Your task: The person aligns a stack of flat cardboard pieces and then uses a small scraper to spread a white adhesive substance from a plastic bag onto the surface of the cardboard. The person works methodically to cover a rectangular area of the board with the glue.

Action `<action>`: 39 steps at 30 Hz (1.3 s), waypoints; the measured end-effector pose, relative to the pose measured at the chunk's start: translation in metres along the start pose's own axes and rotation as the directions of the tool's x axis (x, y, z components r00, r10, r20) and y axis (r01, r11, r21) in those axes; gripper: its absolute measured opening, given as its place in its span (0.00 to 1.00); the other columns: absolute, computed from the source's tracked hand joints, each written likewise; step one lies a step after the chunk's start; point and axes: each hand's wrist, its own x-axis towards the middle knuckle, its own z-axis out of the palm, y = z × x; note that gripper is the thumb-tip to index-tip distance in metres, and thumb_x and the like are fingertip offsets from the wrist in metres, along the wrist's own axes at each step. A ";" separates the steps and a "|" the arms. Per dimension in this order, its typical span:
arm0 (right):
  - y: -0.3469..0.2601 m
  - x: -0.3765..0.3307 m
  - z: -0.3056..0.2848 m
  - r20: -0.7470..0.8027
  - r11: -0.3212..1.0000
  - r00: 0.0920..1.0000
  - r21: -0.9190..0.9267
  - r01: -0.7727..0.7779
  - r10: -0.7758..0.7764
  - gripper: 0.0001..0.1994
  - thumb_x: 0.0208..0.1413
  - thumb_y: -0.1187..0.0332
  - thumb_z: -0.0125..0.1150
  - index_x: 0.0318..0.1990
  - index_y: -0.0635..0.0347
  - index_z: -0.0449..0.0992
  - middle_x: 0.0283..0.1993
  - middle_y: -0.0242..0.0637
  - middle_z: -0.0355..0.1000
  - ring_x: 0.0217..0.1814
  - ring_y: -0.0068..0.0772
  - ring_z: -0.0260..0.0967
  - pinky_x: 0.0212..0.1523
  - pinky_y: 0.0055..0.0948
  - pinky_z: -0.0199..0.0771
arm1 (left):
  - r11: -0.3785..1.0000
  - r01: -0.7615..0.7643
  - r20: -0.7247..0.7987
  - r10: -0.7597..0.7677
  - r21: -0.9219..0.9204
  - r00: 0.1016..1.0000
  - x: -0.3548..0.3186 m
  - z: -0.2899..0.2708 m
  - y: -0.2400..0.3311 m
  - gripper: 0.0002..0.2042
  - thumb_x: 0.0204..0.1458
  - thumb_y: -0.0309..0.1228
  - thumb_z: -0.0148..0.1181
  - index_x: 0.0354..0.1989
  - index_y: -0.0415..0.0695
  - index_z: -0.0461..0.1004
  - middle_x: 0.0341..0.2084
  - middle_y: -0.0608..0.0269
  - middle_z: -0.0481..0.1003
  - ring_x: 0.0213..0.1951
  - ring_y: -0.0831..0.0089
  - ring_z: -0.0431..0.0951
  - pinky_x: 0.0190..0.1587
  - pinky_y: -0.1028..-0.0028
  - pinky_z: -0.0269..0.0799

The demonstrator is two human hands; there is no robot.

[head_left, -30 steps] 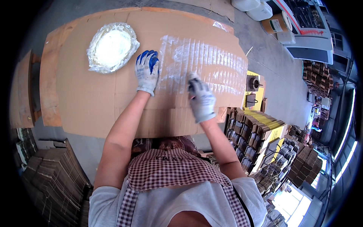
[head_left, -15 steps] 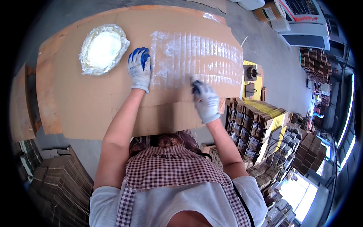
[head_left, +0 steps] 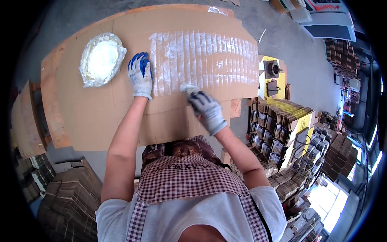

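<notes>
A large brown cardboard sheet (head_left: 92,117) lies in front of me, with stripes of white paste (head_left: 209,60) across its right part. My left hand (head_left: 140,74), in a white and blue work glove, rests on the cardboard just left of the stripes, its fingers laid out over the surface. My right hand (head_left: 205,107), gloved too, is closed around a small whitish, paste-smeared thing (head_left: 188,87) at the near edge of the stripes; whether it is a brush or a pad I cannot tell. Further left sits a plastic-wrapped round bowl (head_left: 84,68) holding white paste.
Under the cardboard, the wooden tabletop (head_left: 50,101) shows at the left. Bundled stacks of folded cardboard (head_left: 270,129) stand at the right, beside a dark metal weight (head_left: 273,69) on yellow card. More cardboard stacks (head_left: 68,197) are at lower left.
My right hand has moved left with the whitish thing along the near edge of the stripes. The left hand stays on the cardboard; the whole view has shifted a little.
</notes>
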 end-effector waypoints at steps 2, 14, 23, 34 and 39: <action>0.036 -0.003 -0.005 -0.024 0.985 0.987 0.069 -0.158 0.160 0.18 0.51 0.74 0.61 0.52 0.53 0.76 0.55 0.41 0.74 0.59 0.49 0.71 0.59 0.44 0.73 | 1.000 0.007 0.000 -0.007 -0.030 1.000 0.000 -0.001 -0.002 0.15 0.63 0.34 0.53 0.54 0.46 0.78 0.56 0.59 0.77 0.60 0.56 0.71 0.66 0.58 0.61; 0.065 -0.027 0.011 -0.044 0.993 0.995 0.085 -0.088 0.092 0.25 0.46 0.70 0.68 0.56 0.49 0.75 0.61 0.39 0.71 0.64 0.44 0.68 0.62 0.47 0.72 | 0.987 0.079 0.038 -0.074 -0.141 0.997 0.001 -0.003 0.004 0.15 0.63 0.33 0.53 0.54 0.44 0.78 0.56 0.55 0.76 0.60 0.55 0.71 0.67 0.58 0.61; 0.089 -0.048 -0.037 -0.046 0.993 0.992 0.020 -0.117 0.118 0.22 0.44 0.73 0.66 0.52 0.49 0.78 0.57 0.38 0.74 0.60 0.43 0.71 0.60 0.46 0.72 | 0.990 0.083 0.028 -0.080 -0.117 0.996 0.000 -0.002 0.007 0.14 0.63 0.30 0.54 0.53 0.40 0.78 0.54 0.54 0.77 0.60 0.56 0.72 0.66 0.59 0.61; 0.157 -0.067 -0.038 -0.202 0.945 0.926 -0.013 -0.328 0.319 0.21 0.49 0.72 0.64 0.53 0.50 0.76 0.58 0.36 0.74 0.60 0.44 0.71 0.60 0.41 0.72 | 0.996 0.080 0.068 -0.077 -0.050 0.995 0.002 -0.008 0.014 0.15 0.65 0.31 0.51 0.55 0.40 0.78 0.56 0.55 0.77 0.60 0.57 0.72 0.67 0.60 0.60; 0.189 -0.077 -0.034 -0.141 0.921 0.912 -0.007 -0.389 0.384 0.20 0.50 0.73 0.63 0.53 0.50 0.77 0.57 0.36 0.74 0.59 0.41 0.72 0.59 0.41 0.73 | 0.992 0.100 0.066 -0.095 -0.073 0.993 0.001 -0.006 0.012 0.16 0.64 0.31 0.51 0.55 0.38 0.77 0.56 0.54 0.77 0.60 0.57 0.72 0.67 0.60 0.60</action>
